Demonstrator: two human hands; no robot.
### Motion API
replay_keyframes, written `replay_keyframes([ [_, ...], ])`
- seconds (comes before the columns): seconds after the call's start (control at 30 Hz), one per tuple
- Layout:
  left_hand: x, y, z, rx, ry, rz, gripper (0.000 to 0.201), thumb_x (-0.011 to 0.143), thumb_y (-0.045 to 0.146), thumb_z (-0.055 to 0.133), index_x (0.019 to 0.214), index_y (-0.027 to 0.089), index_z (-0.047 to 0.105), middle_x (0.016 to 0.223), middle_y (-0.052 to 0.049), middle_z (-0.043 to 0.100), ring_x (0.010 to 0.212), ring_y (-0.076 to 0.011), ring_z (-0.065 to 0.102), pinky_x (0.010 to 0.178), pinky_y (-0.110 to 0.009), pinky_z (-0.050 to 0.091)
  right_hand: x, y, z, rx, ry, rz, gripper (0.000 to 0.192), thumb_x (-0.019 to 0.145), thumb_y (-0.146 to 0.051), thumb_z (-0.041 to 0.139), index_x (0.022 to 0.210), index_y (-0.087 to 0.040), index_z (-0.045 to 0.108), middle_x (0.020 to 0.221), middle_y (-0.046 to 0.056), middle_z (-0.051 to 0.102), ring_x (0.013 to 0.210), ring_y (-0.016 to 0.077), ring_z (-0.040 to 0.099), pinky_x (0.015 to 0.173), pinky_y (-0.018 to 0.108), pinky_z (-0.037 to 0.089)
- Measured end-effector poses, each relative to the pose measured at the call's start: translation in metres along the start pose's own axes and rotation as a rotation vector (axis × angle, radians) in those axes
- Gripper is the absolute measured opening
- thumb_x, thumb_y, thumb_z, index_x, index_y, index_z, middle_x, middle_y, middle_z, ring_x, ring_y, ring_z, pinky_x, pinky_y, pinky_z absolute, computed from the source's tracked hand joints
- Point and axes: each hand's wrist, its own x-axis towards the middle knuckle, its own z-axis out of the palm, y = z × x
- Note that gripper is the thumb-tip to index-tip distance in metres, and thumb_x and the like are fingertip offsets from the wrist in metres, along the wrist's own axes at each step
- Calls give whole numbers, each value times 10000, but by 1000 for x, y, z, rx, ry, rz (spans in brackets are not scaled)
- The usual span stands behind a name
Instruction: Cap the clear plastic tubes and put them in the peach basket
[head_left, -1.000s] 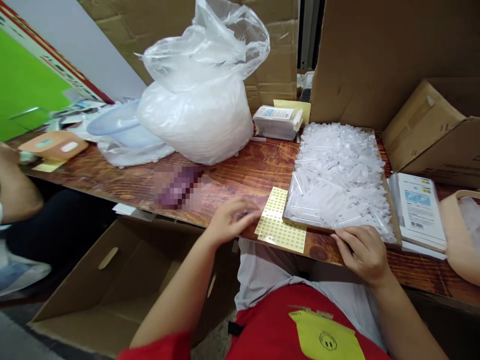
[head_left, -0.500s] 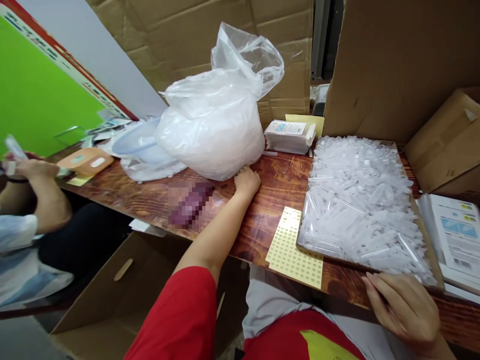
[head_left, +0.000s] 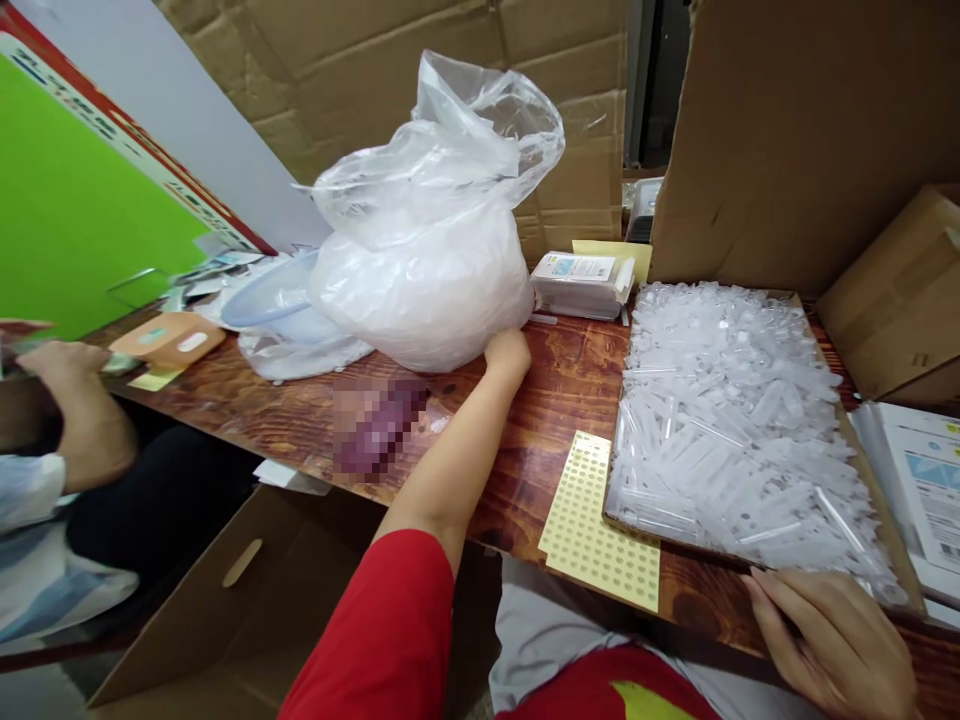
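Note:
My left hand (head_left: 507,354) reaches across the wooden table (head_left: 555,390) and touches the base of a big clear plastic bag (head_left: 427,230) full of small white pieces. Whether the fingers grip the bag is hidden. My right hand (head_left: 832,630) rests at the near right, fingers loosely curled at the front edge of a flat cardboard tray (head_left: 892,560) piled with clear plastic tubes (head_left: 735,420). A yellow sheet of small round stickers (head_left: 596,525) lies between my two arms, partly under the tray.
Another person's hand (head_left: 64,365) and sleeve work at the far left by an orange pad (head_left: 169,340). A clear bowl (head_left: 281,295), a small packet stack (head_left: 581,282), printed booklets (head_left: 919,480), cardboard boxes (head_left: 896,300) and an open box (head_left: 247,600) below the table surround the spot.
My left hand left the sticker sheet and stretched forward to the base of the plastic bag. My right hand stayed by the tray's front edge. The view shifted slightly.

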Motion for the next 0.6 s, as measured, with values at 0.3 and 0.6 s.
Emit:
replay_keyframes([
  [0.3, 21, 32, 0, 62, -2, 363, 431, 926, 4, 434, 1332, 40, 573, 1507, -267, 529, 1416, -338, 536, 1159, -395, 423, 2, -1, 1, -6, 12, 21, 158, 899, 11, 758, 998, -104, 716, 812, 74, 749, 716, 173, 655, 690, 336, 504],
  [0.6, 22, 65, -18, -78, -49, 426, 305, 946, 85, 486, 1244, 89, 555, 1326, -259, 661, 1276, -349, 639, 1088, -433, 478, 5, -5, 2, -2, 40, 47, 176, 858, 91, 760, 981, -23, 708, 841, 120, 723, 788, 183, 633, 720, 340, 497],
])
